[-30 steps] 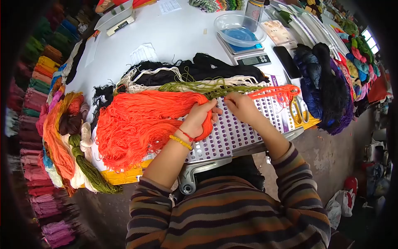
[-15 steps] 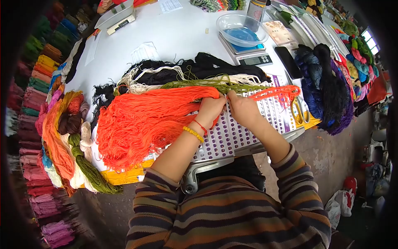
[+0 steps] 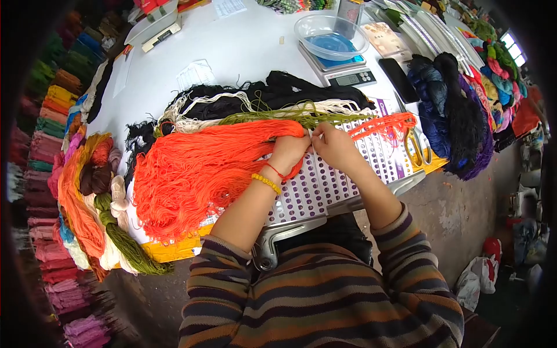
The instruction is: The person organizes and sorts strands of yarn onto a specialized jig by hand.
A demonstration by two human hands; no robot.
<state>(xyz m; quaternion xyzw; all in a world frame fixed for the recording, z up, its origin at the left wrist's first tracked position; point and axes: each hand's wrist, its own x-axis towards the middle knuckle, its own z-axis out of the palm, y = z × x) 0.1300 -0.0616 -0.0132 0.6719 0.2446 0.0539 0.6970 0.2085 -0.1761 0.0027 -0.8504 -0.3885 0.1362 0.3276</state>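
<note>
My left hand [image 3: 292, 152] is closed around the right end of a thick orange yarn bundle [image 3: 197, 168], which fans out to the left. Close beside it, my right hand [image 3: 332, 146] pinches at something too small to make out. Both hands are above a white card with rows of purple dots [image 3: 301, 191]. A thin orange strand bunch [image 3: 383, 124] lies right of my right hand, reaching the yellow-handled scissors [image 3: 414, 148]. Behind the hands run olive strands [image 3: 272, 114], cream strands [image 3: 342, 106] and black yarn [image 3: 296, 87].
A clear bowl [image 3: 332, 42] sits on a digital scale [image 3: 348, 77]. A phone [image 3: 398, 80] lies beside it. Dark blue and black skeins [image 3: 452, 116] are on the right, mixed skeins [image 3: 87, 197] on the left. A metal clamp [image 3: 268, 249] borders the near edge.
The view has shifted slightly. My right hand's fingers have come a little away from my left hand, and the hand at the far left top is no longer visible.
</note>
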